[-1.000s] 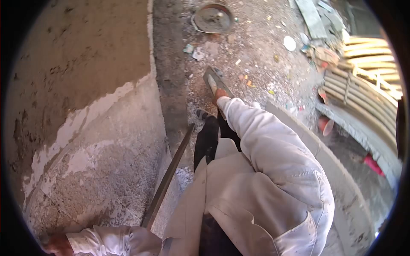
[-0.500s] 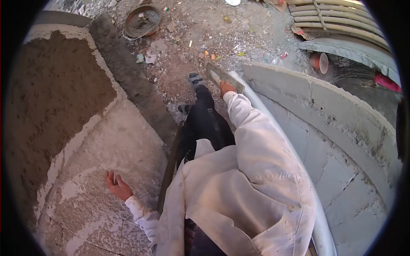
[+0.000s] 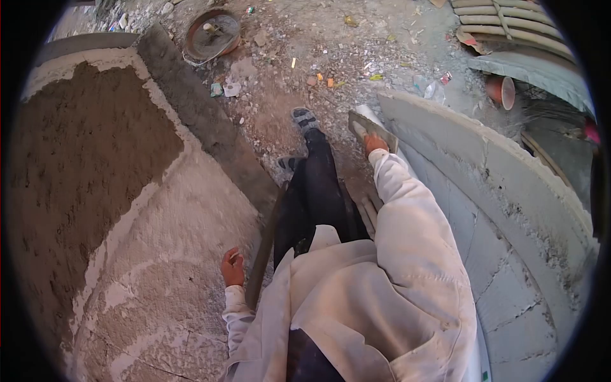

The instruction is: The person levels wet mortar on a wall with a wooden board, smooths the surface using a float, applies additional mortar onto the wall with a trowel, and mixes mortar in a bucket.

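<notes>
My right hand (image 3: 375,145) is wrapped round the handle of a plastering trowel (image 3: 380,130), its flat rectangular blade stained with grey mortar. It hangs by the near end of a curved, grey plastered wall (image 3: 433,121) on my right. My left hand (image 3: 233,267) is loosely curled with some fingers apart, and nothing clear shows in it. Below it lies a rough, pale wall surface (image 3: 191,216), which borders a patch of dark wet plaster (image 3: 95,153) on the left.
A round pan of mortar (image 3: 212,35) stands on the rubble-strewn ground (image 3: 286,70). An orange bucket (image 3: 500,92) lies at the right, near bamboo poles (image 3: 509,19). A dark plastered ledge (image 3: 203,114) runs along my left, with a long bar (image 3: 264,254) beside my leg.
My left hand has drawn in toward my body and its fingers have curled more. In view, the right hand with the trowel has shifted right and slightly down; the whole scene has shifted slightly too.
</notes>
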Action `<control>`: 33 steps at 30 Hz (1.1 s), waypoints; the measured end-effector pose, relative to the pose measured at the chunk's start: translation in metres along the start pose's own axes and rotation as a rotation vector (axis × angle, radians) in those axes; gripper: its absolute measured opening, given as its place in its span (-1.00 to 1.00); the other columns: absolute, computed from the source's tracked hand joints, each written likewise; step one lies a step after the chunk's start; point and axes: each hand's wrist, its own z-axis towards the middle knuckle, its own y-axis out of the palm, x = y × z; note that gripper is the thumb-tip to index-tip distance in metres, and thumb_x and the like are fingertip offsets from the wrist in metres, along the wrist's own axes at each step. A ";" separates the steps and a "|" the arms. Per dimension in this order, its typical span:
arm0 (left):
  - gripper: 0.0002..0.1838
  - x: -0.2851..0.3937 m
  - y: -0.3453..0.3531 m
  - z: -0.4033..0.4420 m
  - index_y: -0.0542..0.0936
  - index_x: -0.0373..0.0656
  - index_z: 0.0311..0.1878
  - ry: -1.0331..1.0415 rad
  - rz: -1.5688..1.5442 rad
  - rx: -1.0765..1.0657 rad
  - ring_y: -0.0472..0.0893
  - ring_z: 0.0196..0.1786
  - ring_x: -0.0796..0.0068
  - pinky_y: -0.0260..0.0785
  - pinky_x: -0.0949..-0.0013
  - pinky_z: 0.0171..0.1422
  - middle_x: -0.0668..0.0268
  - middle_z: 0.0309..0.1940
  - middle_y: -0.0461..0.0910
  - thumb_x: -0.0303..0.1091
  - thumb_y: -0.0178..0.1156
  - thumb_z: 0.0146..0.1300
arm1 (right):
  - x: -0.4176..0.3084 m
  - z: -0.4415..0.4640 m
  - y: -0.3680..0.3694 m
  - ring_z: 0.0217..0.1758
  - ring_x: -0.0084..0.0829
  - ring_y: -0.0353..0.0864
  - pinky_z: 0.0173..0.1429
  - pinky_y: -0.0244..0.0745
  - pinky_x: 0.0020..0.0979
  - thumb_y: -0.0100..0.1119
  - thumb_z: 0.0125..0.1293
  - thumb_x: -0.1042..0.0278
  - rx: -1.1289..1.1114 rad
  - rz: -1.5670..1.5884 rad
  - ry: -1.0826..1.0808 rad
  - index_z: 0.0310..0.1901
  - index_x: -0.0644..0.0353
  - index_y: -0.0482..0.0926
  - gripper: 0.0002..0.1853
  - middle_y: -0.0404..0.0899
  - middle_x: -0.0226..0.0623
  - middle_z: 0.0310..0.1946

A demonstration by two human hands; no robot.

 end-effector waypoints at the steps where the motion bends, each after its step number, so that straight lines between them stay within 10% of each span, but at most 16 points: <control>1: -0.66 0.007 -0.001 0.006 0.56 -0.26 0.08 0.020 0.003 0.015 0.60 -0.04 0.43 0.44 0.36 0.08 0.23 -0.04 0.61 -0.56 0.21 0.22 | -0.001 0.006 0.003 0.12 0.03 0.56 0.15 0.51 -0.05 0.00 0.31 0.40 -0.001 0.009 0.016 0.02 0.10 0.49 -0.74 0.46 -0.04 0.06; 8: -0.68 0.038 0.001 0.027 0.56 -0.26 0.08 0.080 0.059 0.003 0.58 -0.05 0.45 0.42 0.36 0.11 0.23 -0.06 0.60 -0.52 0.20 0.25 | 0.019 0.058 0.007 0.05 0.07 0.59 0.13 0.50 -0.03 -0.19 0.45 0.18 0.100 0.084 0.078 -0.08 0.14 0.57 -0.67 0.55 0.02 -0.01; 11: -0.69 0.052 0.013 0.031 0.57 -0.26 0.08 0.089 0.092 -0.027 0.58 -0.08 0.45 0.43 0.36 0.08 0.22 -0.08 0.61 -0.51 0.20 0.25 | 0.036 0.085 -0.008 0.08 0.06 0.59 0.15 0.52 -0.05 0.23 0.14 0.39 0.088 0.135 0.100 -0.03 0.11 0.53 -0.68 0.53 -0.02 -0.01; 15: -0.70 0.056 0.023 0.037 0.57 -0.27 0.07 0.092 0.145 -0.050 0.59 -0.11 0.45 0.45 0.36 0.04 0.21 -0.10 0.62 -0.50 0.20 0.25 | 0.064 0.117 -0.027 0.12 0.00 0.56 0.24 0.45 -0.03 0.14 0.23 0.29 0.067 0.094 0.134 -0.05 0.07 0.60 -0.74 0.55 -0.07 0.02; 25: -0.67 0.047 0.014 0.036 0.55 -0.28 0.09 0.132 0.073 -0.060 0.60 -0.08 0.45 0.45 0.37 0.06 0.22 -0.08 0.62 -0.49 0.20 0.26 | 0.120 0.084 -0.043 0.17 -0.17 0.42 0.45 0.13 0.05 -0.03 0.35 0.17 0.641 -0.331 -0.081 -0.21 0.14 0.67 -0.70 0.54 -0.25 -0.09; 33: -0.68 -0.003 -0.012 0.026 0.58 -0.27 0.04 0.174 -0.103 0.057 0.62 -0.07 0.42 0.46 0.38 0.06 0.22 -0.07 0.63 -0.54 0.22 0.19 | 0.052 -0.094 -0.088 0.19 0.02 0.46 0.27 0.36 -0.05 0.04 0.23 0.44 0.164 0.095 0.140 0.08 0.11 0.54 -0.64 0.48 -0.02 0.12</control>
